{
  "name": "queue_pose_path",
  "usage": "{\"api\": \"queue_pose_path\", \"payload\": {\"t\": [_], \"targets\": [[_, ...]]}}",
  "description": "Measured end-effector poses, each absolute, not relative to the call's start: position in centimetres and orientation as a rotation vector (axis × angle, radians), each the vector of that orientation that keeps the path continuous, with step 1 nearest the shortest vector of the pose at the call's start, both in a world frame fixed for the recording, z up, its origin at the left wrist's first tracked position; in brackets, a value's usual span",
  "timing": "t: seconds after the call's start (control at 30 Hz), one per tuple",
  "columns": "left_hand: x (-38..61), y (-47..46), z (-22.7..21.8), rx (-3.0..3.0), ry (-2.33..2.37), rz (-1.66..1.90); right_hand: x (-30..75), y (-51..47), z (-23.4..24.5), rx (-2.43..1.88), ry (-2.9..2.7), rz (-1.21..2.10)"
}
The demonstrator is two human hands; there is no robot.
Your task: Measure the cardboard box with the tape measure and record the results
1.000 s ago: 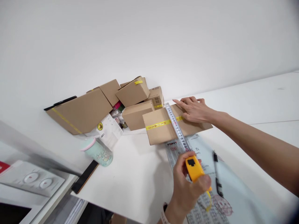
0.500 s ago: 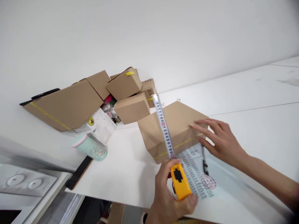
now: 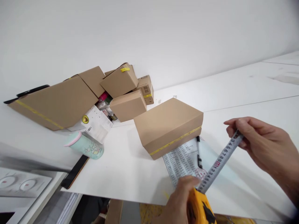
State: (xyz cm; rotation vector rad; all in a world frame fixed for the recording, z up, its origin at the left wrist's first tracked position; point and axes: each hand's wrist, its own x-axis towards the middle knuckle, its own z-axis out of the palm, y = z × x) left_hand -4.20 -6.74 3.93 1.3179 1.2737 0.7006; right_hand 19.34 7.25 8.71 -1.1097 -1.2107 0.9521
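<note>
My left hand [image 3: 178,202] grips the yellow case of a tape measure [image 3: 201,208] at the table's front edge. Its white blade [image 3: 219,165] slants up to the right, and my right hand [image 3: 261,141] pinches the blade's end between thumb and fingers. Beyond them a closed cardboard box [image 3: 170,123] with a yellow tape strip lies on the table, touched by neither hand. Partly beneath the box is a printed sheet [image 3: 181,160] with a pink round mark, and a black pen [image 3: 199,155] rests on it.
Several cardboard boxes [image 3: 119,82] are piled against the wall at the back left. Before them lie a white package [image 3: 98,124] with an avocado picture and a mint cup [image 3: 86,146] on its side. A black bar [image 3: 76,172] runs along the white table's [image 3: 121,174] left edge.
My left hand has moved the tape measure down and right, away from the box. The right hand has left the box and taken hold of the blade's end.
</note>
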Motion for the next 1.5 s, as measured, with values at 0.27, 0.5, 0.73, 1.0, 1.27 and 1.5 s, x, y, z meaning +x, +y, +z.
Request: {"api": "queue_pose_path", "payload": {"t": [0.27,0.5,0.73,1.0,1.27,1.5], "targets": [[-4.1,-6.1,4.2,1.177,1.175,0.996,15.1,1.4,4.5,-1.006,-1.654,0.993],[-7.5,-4.4,9.5,1.969,1.327,1.371,17.9,6.5,0.9,-1.103,-2.286,-0.145],[-8.3,5.5,13.2,2.428,1.752,1.343,18.2,10.2,-1.6,-0.835,-2.696,-0.790],[-8.4,8.6,10.3,2.610,1.985,0.918,20.2,10.3,-1.6,-0.864,-2.684,-0.738],[-7.4,8.3,9.7,2.894,1.803,1.368,20.1,5.6,0.5,-1.395,-1.764,0.384],[-3.9,3.0,2.5,3.050,1.264,0.596,16.3,7.6,0.5,-1.284,-1.445,1.311]]}}
